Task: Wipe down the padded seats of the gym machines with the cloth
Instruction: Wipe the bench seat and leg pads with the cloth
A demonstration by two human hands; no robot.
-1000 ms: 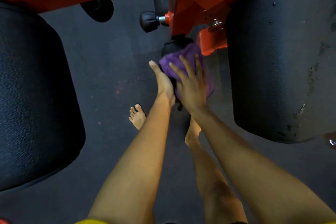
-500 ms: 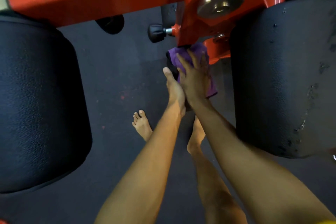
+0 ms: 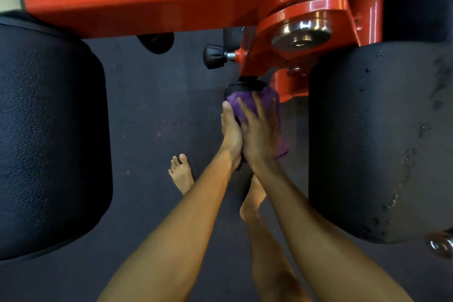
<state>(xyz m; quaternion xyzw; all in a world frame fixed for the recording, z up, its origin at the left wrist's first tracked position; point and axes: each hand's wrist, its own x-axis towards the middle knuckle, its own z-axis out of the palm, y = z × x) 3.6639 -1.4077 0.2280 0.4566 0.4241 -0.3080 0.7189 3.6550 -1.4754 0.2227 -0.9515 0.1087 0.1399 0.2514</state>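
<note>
Under the frame point(image 3: 171, 2), right hand point(image 3: 261, 135) lies flat-fingered on the cloth point(image 3: 269, 98) wrapping the pad point(image 3: 245, 87); left hand point(image 3: 230, 135) braces its side, probably stopping spin. Left fingers hidden, can't tell grip.

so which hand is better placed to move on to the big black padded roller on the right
Right, probably. The right hand lies flat on the purple cloth over the small black pad, and the big black padded roller is on that same side. The left hand is farther from it.
</note>
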